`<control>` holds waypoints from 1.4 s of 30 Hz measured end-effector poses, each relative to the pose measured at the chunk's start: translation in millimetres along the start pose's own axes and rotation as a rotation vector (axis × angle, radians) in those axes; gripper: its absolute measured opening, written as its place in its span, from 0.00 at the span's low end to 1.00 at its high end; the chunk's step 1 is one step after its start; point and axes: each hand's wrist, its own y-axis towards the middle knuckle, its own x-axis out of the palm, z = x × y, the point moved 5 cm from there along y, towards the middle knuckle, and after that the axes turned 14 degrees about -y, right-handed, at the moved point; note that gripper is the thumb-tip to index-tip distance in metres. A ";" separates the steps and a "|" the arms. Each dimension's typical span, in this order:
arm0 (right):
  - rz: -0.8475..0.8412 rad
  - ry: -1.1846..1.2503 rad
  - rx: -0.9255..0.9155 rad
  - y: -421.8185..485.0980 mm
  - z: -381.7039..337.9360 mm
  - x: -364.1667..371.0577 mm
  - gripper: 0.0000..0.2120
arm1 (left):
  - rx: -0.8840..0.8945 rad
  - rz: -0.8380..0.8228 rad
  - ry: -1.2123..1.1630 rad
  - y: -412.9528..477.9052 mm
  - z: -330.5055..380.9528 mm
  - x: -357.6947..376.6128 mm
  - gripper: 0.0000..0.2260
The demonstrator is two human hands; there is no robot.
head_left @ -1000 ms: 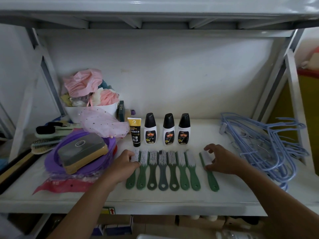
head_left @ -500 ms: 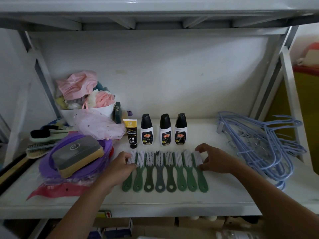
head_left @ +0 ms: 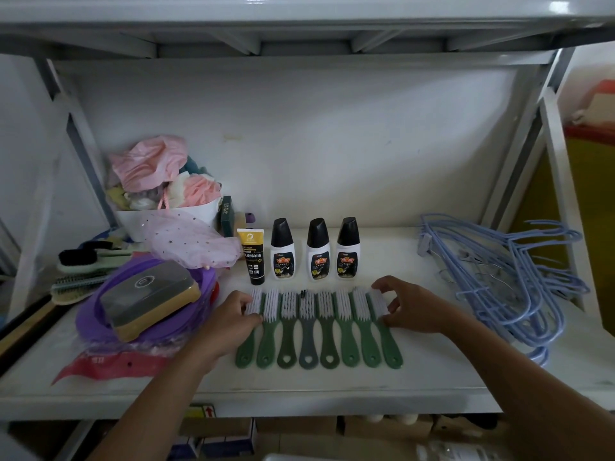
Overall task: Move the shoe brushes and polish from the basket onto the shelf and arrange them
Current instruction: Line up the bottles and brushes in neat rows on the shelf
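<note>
Shelf (head_left: pixel 449 371): left hand (head_left: pixel 229 322), right hand (head_left: pixel 416 306) on outermost brushes (head_left: pixel 392 347).

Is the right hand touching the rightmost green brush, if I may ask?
Touching. The head view shows the right hand pinching the rightmost green brush at its bristles.

I read seven shoe brushes (head_left: pixel 351 341) with green handles and white bristles. One grey-handled brush (head_left: pixel 307 342) in the same row also has white bristles. The three polish bottles (head_left: pixel 283 252) are white with black caps; their dark labels carry a red-orange emblem. The polish tube (head_left: pixel 255 261) is black with a yellow upper band. The basket (head_left: pixel 95 312) is purple. The block (head_left: pixel 149 294) on it is grey over tan. The veil fabric (head_left: pixel 194 242) is pale pink, dotted with small stars. The hangers (head_left: pixel 519 284) are light blue. The shelf (head_left: pixel 432 377) is white.
</note>
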 end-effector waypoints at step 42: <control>0.356 0.482 0.202 91.2 -35.4 -24.2 0.31 | 0.461 0.157 0.362 -28.6 60.9 23.8 0.25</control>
